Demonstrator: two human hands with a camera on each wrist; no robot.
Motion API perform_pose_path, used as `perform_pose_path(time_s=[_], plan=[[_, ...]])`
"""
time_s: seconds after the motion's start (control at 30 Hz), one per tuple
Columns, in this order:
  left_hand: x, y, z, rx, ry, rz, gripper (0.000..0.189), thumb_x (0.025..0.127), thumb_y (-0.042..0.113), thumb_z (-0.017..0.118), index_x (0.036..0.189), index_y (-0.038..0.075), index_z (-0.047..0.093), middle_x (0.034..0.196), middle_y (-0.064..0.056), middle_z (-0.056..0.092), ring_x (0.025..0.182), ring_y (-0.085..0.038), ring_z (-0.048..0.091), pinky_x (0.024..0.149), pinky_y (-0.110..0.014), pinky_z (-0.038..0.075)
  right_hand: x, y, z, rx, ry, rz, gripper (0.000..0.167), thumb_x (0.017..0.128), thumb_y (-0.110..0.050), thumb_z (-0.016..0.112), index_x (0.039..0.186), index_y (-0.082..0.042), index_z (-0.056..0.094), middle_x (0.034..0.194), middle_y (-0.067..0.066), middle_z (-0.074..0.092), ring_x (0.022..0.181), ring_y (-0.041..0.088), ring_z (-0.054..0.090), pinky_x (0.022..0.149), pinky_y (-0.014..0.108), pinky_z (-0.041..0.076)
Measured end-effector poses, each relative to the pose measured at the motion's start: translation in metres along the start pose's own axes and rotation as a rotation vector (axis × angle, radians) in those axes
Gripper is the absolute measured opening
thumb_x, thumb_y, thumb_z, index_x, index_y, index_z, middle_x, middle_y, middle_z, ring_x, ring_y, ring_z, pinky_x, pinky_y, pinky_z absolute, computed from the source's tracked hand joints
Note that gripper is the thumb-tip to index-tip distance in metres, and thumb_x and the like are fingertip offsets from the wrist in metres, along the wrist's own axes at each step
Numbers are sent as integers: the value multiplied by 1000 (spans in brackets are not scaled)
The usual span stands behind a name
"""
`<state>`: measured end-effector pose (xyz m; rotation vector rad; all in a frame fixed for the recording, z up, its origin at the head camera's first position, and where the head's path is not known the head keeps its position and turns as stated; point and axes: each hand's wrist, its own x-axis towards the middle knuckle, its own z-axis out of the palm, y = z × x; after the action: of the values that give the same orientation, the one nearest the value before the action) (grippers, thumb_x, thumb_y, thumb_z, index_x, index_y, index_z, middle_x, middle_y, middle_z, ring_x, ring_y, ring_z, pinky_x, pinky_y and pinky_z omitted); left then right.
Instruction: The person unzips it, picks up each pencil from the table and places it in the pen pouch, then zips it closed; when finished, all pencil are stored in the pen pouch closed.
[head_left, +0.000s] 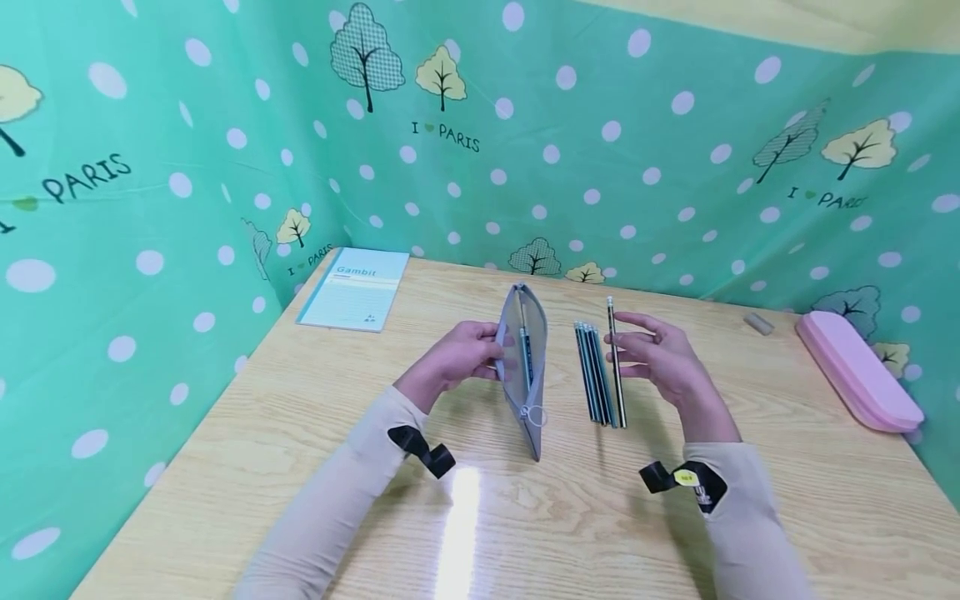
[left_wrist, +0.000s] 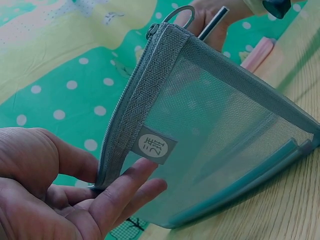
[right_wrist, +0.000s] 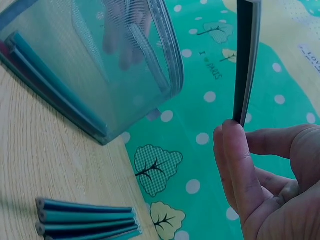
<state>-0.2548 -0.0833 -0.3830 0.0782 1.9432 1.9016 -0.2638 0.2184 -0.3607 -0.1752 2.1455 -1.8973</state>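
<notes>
My left hand [head_left: 467, 352] pinches the edge of a grey mesh zip pouch [left_wrist: 200, 115], which stands on its long side with its zip open. Through the mesh, a few pencils [right_wrist: 55, 85] lie along the pouch's bottom. My right hand [head_left: 663, 358] holds one dark striped pencil [head_left: 616, 367] between thumb and fingers, raised to the right of the pouch. Just left of that pencil, several blue-green and dark pencils [head_left: 592, 375] lie side by side on the table. A ring pull [head_left: 536, 416] hangs from the zip at the pouch's near end.
A pale blue notebook [head_left: 352, 292] lies at the back left of the wooden table [head_left: 300, 467]. At the far right rests a pink pencil case [head_left: 858, 371], with a small grey eraser-like block [head_left: 759, 323] beside it. Green dotted cloth [head_left: 615, 167] hangs behind the table.
</notes>
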Motion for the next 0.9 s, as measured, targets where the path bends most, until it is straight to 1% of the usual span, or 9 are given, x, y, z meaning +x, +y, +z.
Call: perform_pose_path(time_s=[0.13,0.37,0.5,0.63,0.77,0.9], plan=[[0,1,0,-2,-1,4,51,101,-6,48,151,-11,41,148,-28,53,119,-42,66,92,-38,64,0,-2,7,3,-12,-10,61,105,-5,55,158,7,28,95,-12,75,85,9,74,70,21,65],[0,0,0,-15,-4,7,48,100,-7,49,148,-13,43,138,-33,58,115,-42,68,91,-38,64,1,-5,14,16,-13,-29,61,105,-5,56,157,9,28,98,-9,77,85,10,74,67,21,64],[-1,0,1,-16,11,-3,46,101,-6,50,147,-12,46,135,-32,61,108,-38,70,88,-37,65,1,-5,17,2,-14,-20,61,105,-7,57,157,8,29,99,-8,76,85,9,74,68,21,64],[0,-1,1,-14,15,-2,46,101,-5,50,147,-10,48,136,-30,61,103,-34,72,87,-37,66,1,-4,17,-16,-8,-11,61,105,-8,57,158,6,29,100,-10,75,87,9,74,68,21,64],[0,-2,1,-15,6,2,47,101,-6,49,147,-11,47,139,-31,59,108,-37,71,87,-37,65,-1,-4,16,-14,-9,-11,62,105,-8,56,158,6,28,101,-9,75,87,8,74,69,21,64],[-2,-2,0,-24,6,8,49,100,-7,49,149,-12,44,139,-33,58,116,-41,68,89,-38,65,2,-7,18,-21,-5,-12,61,105,-8,57,158,6,30,99,-10,75,85,7,73,68,21,64]])
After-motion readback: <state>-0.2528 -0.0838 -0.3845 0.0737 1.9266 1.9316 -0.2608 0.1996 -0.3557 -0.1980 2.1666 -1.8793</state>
